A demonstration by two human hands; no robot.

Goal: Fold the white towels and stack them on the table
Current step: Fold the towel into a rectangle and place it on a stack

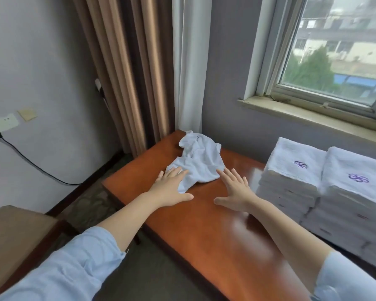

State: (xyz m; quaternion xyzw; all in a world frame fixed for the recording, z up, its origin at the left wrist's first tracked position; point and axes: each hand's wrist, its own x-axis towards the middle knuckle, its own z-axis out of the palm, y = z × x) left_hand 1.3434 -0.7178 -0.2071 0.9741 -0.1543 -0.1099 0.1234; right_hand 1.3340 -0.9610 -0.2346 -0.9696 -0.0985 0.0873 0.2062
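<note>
Bench (204, 224): glossy reddish-brown wood. At the far end lies one crumpled white towel (201, 161), unfolded. On the right side stand a stack (291, 181) and a second stack (354, 198) of folded towels, side by side, touching.
</note>
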